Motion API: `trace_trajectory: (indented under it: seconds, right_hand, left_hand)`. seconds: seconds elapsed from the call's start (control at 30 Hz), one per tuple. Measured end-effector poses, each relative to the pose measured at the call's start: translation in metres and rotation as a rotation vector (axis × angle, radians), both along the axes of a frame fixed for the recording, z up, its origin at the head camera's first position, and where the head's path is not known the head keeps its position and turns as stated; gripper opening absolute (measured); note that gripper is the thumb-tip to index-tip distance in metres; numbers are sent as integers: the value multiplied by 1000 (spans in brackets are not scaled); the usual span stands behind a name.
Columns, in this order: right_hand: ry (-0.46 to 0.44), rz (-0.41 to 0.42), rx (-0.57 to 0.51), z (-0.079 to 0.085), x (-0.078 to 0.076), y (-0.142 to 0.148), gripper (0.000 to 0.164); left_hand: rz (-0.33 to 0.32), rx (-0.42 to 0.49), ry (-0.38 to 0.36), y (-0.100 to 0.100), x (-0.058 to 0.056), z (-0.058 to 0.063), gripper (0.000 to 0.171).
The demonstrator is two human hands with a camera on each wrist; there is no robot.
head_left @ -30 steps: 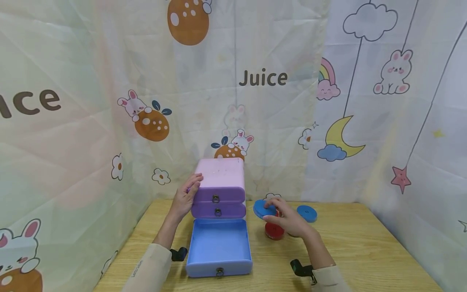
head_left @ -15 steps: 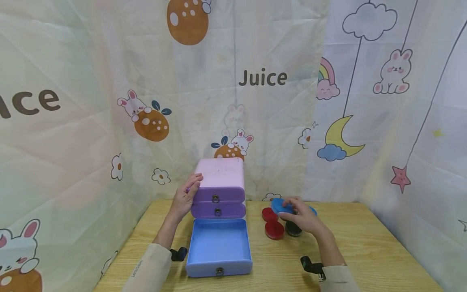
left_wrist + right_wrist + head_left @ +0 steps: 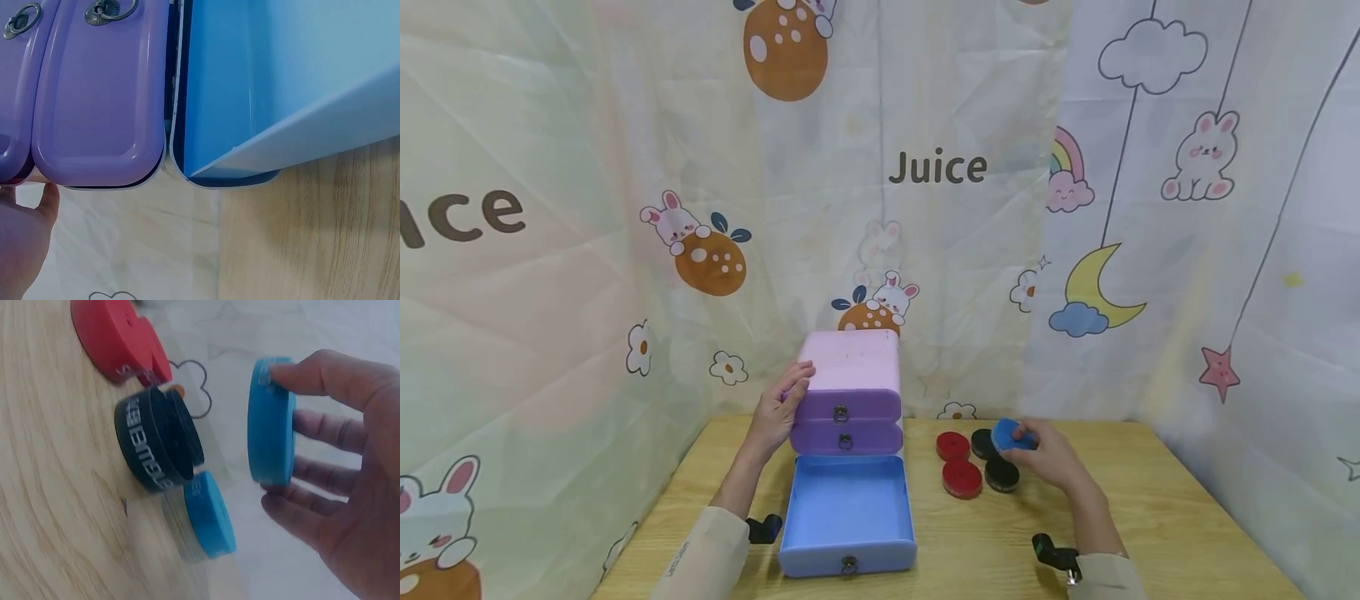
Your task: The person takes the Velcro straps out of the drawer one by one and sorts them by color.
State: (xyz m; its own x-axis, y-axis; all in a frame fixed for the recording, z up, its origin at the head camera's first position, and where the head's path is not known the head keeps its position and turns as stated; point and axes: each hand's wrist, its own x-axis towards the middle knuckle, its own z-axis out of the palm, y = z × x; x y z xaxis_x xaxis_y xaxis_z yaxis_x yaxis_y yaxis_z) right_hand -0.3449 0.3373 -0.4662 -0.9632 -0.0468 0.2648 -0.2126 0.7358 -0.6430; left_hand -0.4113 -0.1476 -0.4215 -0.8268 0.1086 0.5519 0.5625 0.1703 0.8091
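Observation:
My right hand [image 3: 1051, 457] pinches a thick blue disc [image 3: 270, 425] with white lettering on its rim, thumb on one edge and fingers at the other. In the right wrist view the disc is held on edge, apart from a second blue disc [image 3: 209, 515] on the table; in the head view that one is hidden. My left hand [image 3: 775, 417] rests against the left side of a pink-topped drawer cabinet [image 3: 853, 358], fingertips at its upper edge. Two purple drawers [image 3: 846, 435] are pushed in; the blue bottom drawer [image 3: 848, 500] is pulled out, nothing inside.
Two red discs [image 3: 962, 478] and two black discs [image 3: 1002, 474] lie on the wooden table [image 3: 1150, 517] between the cabinet and my right hand. A printed cloth [image 3: 947, 250] hangs behind and at both sides.
The right hand has carried the blue disc rightward from beside the cabinet, past the red discs, to beside the black ones. The left hand has stayed on the cabinet. The head view has tilted slightly.

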Motion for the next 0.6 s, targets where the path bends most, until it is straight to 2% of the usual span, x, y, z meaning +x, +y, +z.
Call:
trace_trajectory:
  seconds: [0.07, 0.17, 0.3, 0.43, 0.6]
  right_hand:
    - [3, -14, 26, -2, 0, 5, 38]
    - [-11, -25, 61, -3, 1, 13, 36]
    - [-69, -47, 100, -2, 6, 23, 31]
    - [-118, -60, 128, -4, 9, 30, 27]
    - [-153, -63, 133, -7, 11, 30, 29]
  left_hand:
    - [-1, -12, -8, 1, 7, 6, 38]
    - [-3, -14, -8, 2, 8, 7, 38]
    - [-4, 4, 7, 0, -3, -3, 37]
    - [1, 12, 23, -1, -3, -5, 35]
    - [10, 3, 25, -1, -3, -5, 35]
